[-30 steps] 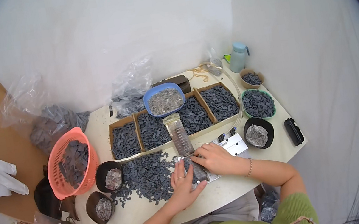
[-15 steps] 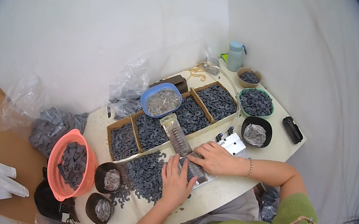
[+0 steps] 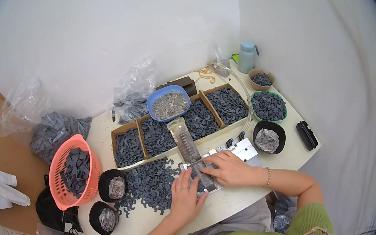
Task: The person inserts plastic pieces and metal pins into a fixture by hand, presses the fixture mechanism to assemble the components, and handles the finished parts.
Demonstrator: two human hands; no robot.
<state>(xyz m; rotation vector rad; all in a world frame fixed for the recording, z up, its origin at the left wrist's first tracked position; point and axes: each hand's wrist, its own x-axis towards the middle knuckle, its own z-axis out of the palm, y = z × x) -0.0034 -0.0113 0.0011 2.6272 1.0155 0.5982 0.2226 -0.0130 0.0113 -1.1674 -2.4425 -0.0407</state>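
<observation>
Both my hands are over a flat metal jig (image 3: 214, 187) at the table's front, with a dark slotted strip (image 3: 201, 175) in its middle. My left hand (image 3: 186, 200) rests at the jig's left side, thumb and fingers apart, fingertips on the strip's edge. From the right, my right hand (image 3: 234, 171) reaches over the jig with stretched fingers touching the strip. Any small piece under the fingertips is hidden. A clear slotted plate (image 3: 183, 140) runs from the jig up toward a blue bowl (image 3: 151, 104) of thin metal pins. Left of my left hand lies a heap of small dark-grey pieces (image 3: 152, 186).
A divided cardboard tray (image 3: 142, 139) of grey pieces stands behind. Black bowls (image 3: 100, 228) flank the work at left, another (image 3: 277, 131) at right. A coral basket (image 3: 57, 185), green bowl (image 3: 285, 108), black case (image 3: 306, 135), air hose (image 3: 246, 94) and blue bottle (image 3: 246, 57) surround it.
My right hand has shifted slightly to the right, and my left hand's fingers have moved a little lower on the jig. The gap between my hands shows more of the strip.
</observation>
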